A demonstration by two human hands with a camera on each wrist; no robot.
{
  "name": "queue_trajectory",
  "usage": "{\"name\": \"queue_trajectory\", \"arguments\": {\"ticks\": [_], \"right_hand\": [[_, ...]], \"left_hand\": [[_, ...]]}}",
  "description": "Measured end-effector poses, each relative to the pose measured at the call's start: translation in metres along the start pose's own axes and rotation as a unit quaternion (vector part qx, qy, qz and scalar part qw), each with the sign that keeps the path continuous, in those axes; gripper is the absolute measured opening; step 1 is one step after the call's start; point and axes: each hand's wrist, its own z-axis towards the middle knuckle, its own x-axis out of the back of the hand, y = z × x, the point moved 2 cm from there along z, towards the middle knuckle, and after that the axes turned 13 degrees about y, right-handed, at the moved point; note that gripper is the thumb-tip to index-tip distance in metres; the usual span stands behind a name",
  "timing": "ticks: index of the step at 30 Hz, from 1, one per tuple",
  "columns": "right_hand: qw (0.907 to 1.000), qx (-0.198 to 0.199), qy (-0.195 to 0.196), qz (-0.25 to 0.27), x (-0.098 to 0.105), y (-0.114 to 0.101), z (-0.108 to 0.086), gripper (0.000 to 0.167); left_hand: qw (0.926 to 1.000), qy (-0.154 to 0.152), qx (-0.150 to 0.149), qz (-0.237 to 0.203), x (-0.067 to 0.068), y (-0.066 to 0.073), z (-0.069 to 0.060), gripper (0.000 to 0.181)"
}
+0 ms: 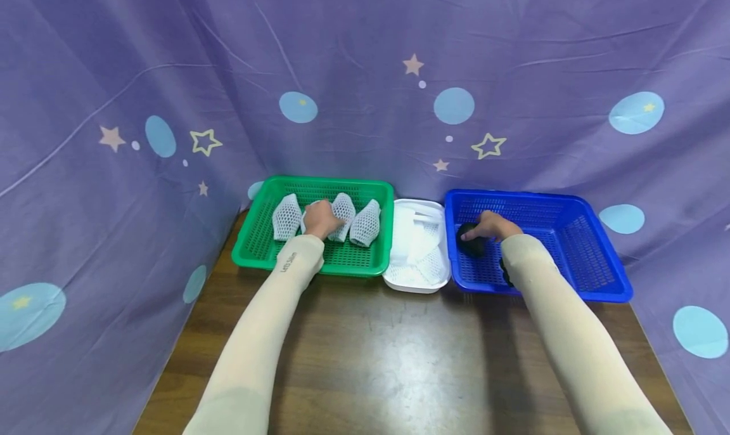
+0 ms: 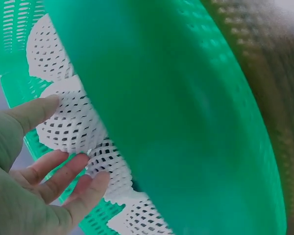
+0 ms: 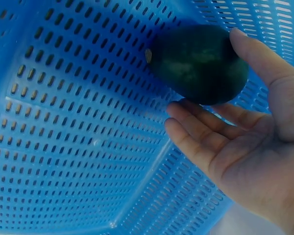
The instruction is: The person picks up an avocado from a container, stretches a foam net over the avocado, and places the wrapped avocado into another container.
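Observation:
In the green basket (image 1: 310, 270), several pieces sleeved in white foam netting lie in a row. My left hand (image 1: 321, 220) is over the middle of that row. In the left wrist view its thumb touches one foam-netted piece (image 2: 71, 117), and its loosely spread fingers lie along the lower edge, beside a neighbouring netted piece (image 2: 110, 166). What the netting covers is hard to make out. In the blue basket (image 1: 604, 257), my right hand (image 1: 495, 226) holds a dark green avocado (image 3: 196, 63), thumb on one side and fingers beneath it.
Between the baskets stands a white tray (image 1: 416, 289) holding white foam nets (image 1: 424, 245). Another dark object (image 1: 505, 274) is partly hidden by my right wrist in the blue basket. A wooden table (image 1: 393, 359) lies in front, and a purple curtain (image 1: 365, 54) hangs behind.

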Motion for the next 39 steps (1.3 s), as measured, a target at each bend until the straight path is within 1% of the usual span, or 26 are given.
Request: {"name": "queue_trajectory", "arguments": {"ticks": [3, 5, 8, 11, 15, 17, 19, 22, 25, 30, 32, 35, 39], "right_hand": [[0.9999, -0.013, 0.003, 0.001, -0.004, 0.002, 0.003, 0.053], [0.9997, -0.025, 0.006, -0.004, -0.006, 0.002, 0.004, 0.052], [0.9990, -0.040, 0.014, -0.016, -0.007, 0.000, 0.005, 0.055], [0.9985, -0.046, 0.020, -0.022, -0.008, -0.001, 0.007, 0.058], [0.9985, -0.049, 0.021, -0.014, -0.009, -0.001, 0.009, 0.058], [0.9986, -0.047, 0.020, -0.012, -0.010, -0.001, 0.009, 0.059], [0.9989, -0.043, 0.019, -0.011, -0.011, -0.001, 0.009, 0.061], [0.9992, -0.037, 0.015, -0.008, -0.014, -0.002, 0.009, 0.064], [0.9993, -0.035, 0.015, -0.007, -0.014, -0.003, 0.009, 0.065], [0.9992, -0.035, 0.016, -0.013, -0.013, -0.004, 0.007, 0.063], [0.9991, -0.036, 0.016, -0.012, -0.013, -0.004, 0.005, 0.062], [0.9991, -0.038, 0.016, -0.006, -0.012, -0.004, 0.003, 0.061], [0.9989, -0.033, 0.032, -0.007, -0.011, -0.004, 0.000, 0.061]], "left_hand": [[0.9999, -0.001, 0.014, 0.008, -0.002, 0.001, 0.002, 0.065], [0.9997, -0.001, 0.022, 0.007, -0.004, 0.002, 0.003, 0.072], [0.9996, 0.007, 0.027, -0.010, -0.007, 0.003, 0.006, 0.073], [0.9996, 0.022, 0.016, -0.009, -0.010, 0.004, 0.008, 0.065], [0.9986, 0.044, -0.026, 0.014, -0.013, 0.008, 0.007, 0.044], [0.9980, 0.051, -0.037, 0.005, -0.013, 0.011, 0.006, 0.034], [0.9979, 0.051, -0.039, -0.008, -0.013, 0.014, 0.006, 0.027], [0.9982, 0.045, -0.026, -0.030, -0.012, 0.015, 0.006, 0.022], [0.9984, 0.034, -0.017, -0.042, -0.010, 0.015, 0.006, 0.017], [0.9989, 0.016, -0.014, -0.041, -0.006, 0.013, 0.005, 0.008], [0.9990, 0.012, -0.015, -0.041, -0.005, 0.012, 0.004, 0.013], [0.9987, 0.002, -0.018, -0.047, -0.004, 0.010, 0.003, 0.027], [0.9980, -0.012, -0.023, -0.058, -0.005, 0.006, 0.003, 0.037]]}}
